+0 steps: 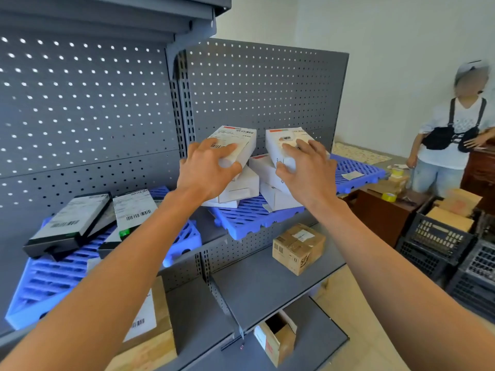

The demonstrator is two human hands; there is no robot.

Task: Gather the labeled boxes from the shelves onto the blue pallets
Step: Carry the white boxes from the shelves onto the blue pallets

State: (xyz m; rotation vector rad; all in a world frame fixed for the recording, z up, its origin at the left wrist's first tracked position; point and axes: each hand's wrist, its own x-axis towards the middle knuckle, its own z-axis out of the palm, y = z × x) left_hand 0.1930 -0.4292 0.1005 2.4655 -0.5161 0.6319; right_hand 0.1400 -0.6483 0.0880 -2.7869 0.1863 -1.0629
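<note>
Now | left hand [207, 170] grips white barcode-labelled box [235, 141] | right hand [308, 167] grips white red-striped box [285, 143]

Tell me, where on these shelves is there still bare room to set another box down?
Free: the right blue pallet beyond the right hand, bare but for a paper slip; the front of the left blue pallet before the black boxes; the grey shelf beside the brown carton. Crowded: the white boxes piled under both hands.
</note>
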